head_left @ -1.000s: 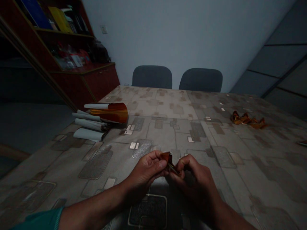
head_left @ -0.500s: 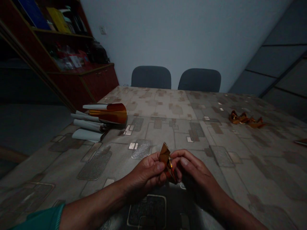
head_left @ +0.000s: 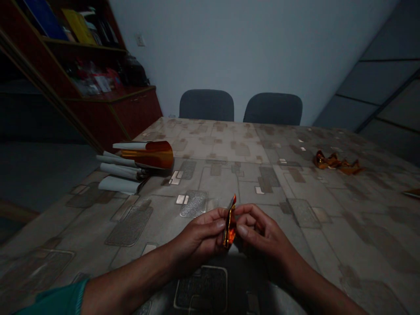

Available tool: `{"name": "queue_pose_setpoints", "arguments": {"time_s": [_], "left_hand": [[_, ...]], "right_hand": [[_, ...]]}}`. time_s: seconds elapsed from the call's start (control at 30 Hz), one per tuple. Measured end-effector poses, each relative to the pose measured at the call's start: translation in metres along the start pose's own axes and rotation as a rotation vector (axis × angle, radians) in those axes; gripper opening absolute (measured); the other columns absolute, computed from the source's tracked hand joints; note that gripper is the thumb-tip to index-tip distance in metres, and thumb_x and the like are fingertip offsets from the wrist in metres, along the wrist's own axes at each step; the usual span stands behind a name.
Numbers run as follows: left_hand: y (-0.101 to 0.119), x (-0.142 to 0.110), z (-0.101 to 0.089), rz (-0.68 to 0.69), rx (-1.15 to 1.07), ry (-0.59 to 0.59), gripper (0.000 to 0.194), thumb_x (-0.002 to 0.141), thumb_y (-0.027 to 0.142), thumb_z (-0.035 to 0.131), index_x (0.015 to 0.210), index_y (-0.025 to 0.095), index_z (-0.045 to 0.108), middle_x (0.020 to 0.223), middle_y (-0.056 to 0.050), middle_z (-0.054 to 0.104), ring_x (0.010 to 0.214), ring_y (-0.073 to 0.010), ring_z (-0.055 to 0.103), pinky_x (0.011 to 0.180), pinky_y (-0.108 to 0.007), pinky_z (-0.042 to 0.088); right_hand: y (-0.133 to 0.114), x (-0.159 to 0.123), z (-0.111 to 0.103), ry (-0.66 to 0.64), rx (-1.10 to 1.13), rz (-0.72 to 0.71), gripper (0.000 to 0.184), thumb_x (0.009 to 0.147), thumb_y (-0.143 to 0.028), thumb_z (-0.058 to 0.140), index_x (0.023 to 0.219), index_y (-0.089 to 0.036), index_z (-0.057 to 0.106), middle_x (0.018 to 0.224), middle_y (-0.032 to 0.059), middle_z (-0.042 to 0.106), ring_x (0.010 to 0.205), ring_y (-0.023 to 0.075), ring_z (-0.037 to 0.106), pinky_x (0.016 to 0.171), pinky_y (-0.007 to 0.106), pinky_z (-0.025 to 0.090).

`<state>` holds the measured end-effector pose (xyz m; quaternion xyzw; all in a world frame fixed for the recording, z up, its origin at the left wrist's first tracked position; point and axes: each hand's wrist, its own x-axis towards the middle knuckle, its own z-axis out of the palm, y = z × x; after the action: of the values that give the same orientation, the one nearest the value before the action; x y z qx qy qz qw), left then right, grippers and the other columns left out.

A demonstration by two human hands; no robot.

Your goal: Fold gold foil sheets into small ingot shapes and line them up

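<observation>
Left hand (head_left: 197, 240) and right hand (head_left: 262, 234) both closed, pinching folded amber foil strip (head_left: 230, 223) upright between them, white-backed foil rolls (head_left: 123, 168) at 10 o'clock, crumpled foil (head_left: 334, 162) at 2 o'clock, both on surface (head_left: 229, 186)

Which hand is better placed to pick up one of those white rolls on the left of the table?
Left, probably: the left hand is on the same side as the white rolls, while the right hand is farther off. Both pinch the folded amber foil.
</observation>
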<state>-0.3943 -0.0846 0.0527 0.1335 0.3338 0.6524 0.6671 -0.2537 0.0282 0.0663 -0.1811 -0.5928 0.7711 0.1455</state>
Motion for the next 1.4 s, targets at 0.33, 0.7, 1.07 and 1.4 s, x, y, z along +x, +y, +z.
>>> {"name": "queue_pose_setpoints", "arguments": {"time_s": [0.33, 0.7, 1.07, 1.4], "left_hand": [[-0.001, 0.003, -0.005, 0.161, 0.093, 0.114, 0.019, 0.084, 0.021, 0.074, 0.096, 0.014, 0.061, 0.076, -0.003, 0.067, 0.069, -0.012, 0.064, 0.072, -0.028, 0.056], [0.003, -0.003, -0.003, 0.268, 0.226, 0.193, 0.047, 0.08, 0.04, 0.077, 0.114, 0.019, 0.053, 0.095, -0.005, 0.064, 0.074, -0.0149, 0.065, 0.073, -0.035, 0.057], [0.003, 0.003, -0.015, 0.311, 0.387, 0.158, 0.026, 0.084, 0.029, 0.074, 0.101, 0.017, 0.058, 0.082, -0.002, 0.066, 0.068, -0.0126, 0.067, 0.066, -0.027, 0.056], [0.003, -0.001, -0.008, 0.347, 0.422, 0.131, 0.032, 0.083, 0.037, 0.075, 0.104, 0.019, 0.057, 0.094, -0.005, 0.067, 0.08, -0.019, 0.069, 0.065, -0.03, 0.059]], "right_hand": [[0.008, 0.002, -0.002, 0.006, -0.028, -0.005, 0.052, 0.08, -0.055, 0.07, 0.118, -0.024, 0.053, 0.098, 0.0057, 0.059, 0.075, 0.0178, 0.057, 0.061, 0.029, 0.044], [0.003, -0.003, -0.009, 0.034, -0.3, -0.104, 0.016, 0.097, -0.037, 0.055, 0.105, -0.023, 0.055, 0.075, -0.003, 0.051, 0.061, 0.0122, 0.042, 0.052, 0.025, 0.031], [0.005, 0.001, -0.016, 0.049, -0.138, -0.039, 0.021, 0.095, -0.039, 0.058, 0.11, -0.024, 0.054, 0.075, -0.0019, 0.059, 0.055, 0.0103, 0.043, 0.048, 0.023, 0.028], [0.0, -0.001, -0.017, -0.042, -0.244, -0.062, 0.021, 0.098, -0.041, 0.048, 0.107, -0.023, 0.053, 0.078, -0.0011, 0.055, 0.066, 0.0142, 0.047, 0.058, 0.027, 0.034]]}}
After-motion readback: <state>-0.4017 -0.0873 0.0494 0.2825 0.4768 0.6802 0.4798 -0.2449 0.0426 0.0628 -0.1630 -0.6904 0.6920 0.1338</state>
